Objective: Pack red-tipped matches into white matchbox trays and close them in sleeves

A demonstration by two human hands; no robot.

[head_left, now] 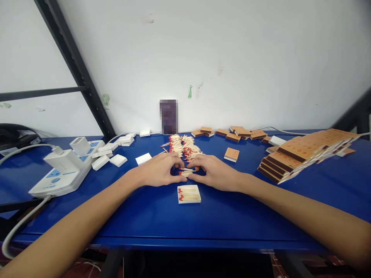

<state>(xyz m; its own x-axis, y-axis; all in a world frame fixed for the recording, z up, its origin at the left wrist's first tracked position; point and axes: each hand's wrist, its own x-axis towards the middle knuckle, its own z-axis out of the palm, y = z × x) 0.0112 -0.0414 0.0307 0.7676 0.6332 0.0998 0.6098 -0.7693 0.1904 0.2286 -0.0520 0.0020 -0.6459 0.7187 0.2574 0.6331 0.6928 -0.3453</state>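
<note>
My left hand (160, 170) and my right hand (216, 172) meet at the middle of the blue table (162, 216), fingers curled toward each other. Between their fingertips lies a small bunch of red-tipped matches (185, 172), pinched from both sides. Just in front of the hands sits an open white matchbox tray (189, 194) partly filled with matches. Behind the hands lies a loose heap of matches (183, 146).
White empty trays (116, 154) are scattered at the left beside a white power strip (62, 170) with plugged adapters and a cable. Brown matchbox sleeves lie in a long fanned stack (301, 154) at right and in a cluster (232, 134) by the wall. One sleeve (231, 154) lies alone.
</note>
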